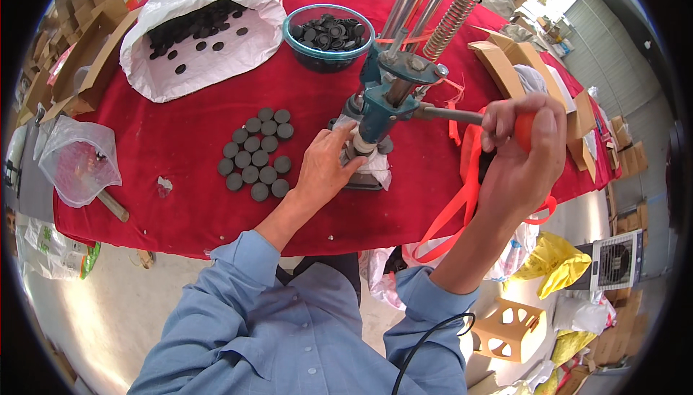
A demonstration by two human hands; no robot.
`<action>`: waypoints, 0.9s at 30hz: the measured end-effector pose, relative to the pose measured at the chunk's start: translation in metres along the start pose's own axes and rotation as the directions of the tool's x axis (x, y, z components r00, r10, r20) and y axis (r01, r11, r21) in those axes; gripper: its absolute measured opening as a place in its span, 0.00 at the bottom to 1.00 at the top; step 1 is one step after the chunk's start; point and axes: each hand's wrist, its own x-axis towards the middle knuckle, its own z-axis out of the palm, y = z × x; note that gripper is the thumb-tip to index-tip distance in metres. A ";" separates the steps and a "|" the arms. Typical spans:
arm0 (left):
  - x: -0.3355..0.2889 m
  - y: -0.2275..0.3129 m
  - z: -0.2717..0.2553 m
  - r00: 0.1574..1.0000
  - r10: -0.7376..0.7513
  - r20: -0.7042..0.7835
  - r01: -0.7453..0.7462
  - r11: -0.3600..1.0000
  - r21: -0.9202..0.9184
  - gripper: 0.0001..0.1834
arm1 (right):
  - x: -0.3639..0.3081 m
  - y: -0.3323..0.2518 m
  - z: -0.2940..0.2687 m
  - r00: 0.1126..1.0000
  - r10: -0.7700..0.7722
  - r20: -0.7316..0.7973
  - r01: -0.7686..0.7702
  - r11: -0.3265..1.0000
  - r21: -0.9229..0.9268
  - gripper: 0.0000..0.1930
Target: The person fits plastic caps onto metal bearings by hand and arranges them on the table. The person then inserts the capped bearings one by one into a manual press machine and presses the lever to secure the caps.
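Note:
A green hand press [390,102] with a coil spring stands on the red-covered table in front of me. My right hand [523,146] is closed around the orange-red knob [525,131] at the end of its lever [455,114]. Under the ram, the thumb and fingers of my left hand [328,162] curl around the spot where a pale collar [363,142] meets the base. What they pinch there is hidden. Several round black caps [260,158] lie on the cloth, left of my left hand. Another dark cap [385,144] shows just right of the ram.
Behind the caps, a white sack [209,70] lies open with black discs inside, beside a teal-rimmed bowl [328,61] full of them. Open cardboard boxes [505,70] flank the table. A clear plastic bag [79,157] and a wooden-handled tool [112,206] are far left. Red straps [462,203] hang near my right forearm.

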 end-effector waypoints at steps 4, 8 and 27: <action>-0.007 -0.007 -0.013 0.999 0.020 -0.034 -0.019 1.000 0.025 0.30 | -0.038 0.022 -0.012 0.976 -0.217 0.025 0.217 0.976 0.012 0.14; -0.038 0.002 -0.064 0.985 0.154 0.078 -0.171 0.935 0.312 0.18 | -0.102 0.047 -0.027 0.936 -0.351 0.031 0.351 0.936 -0.018 0.17; -0.023 0.005 -0.044 0.993 -0.018 0.117 0.007 0.995 0.099 0.36 | -0.008 0.007 -0.006 0.994 -0.111 0.022 0.111 0.994 0.004 0.17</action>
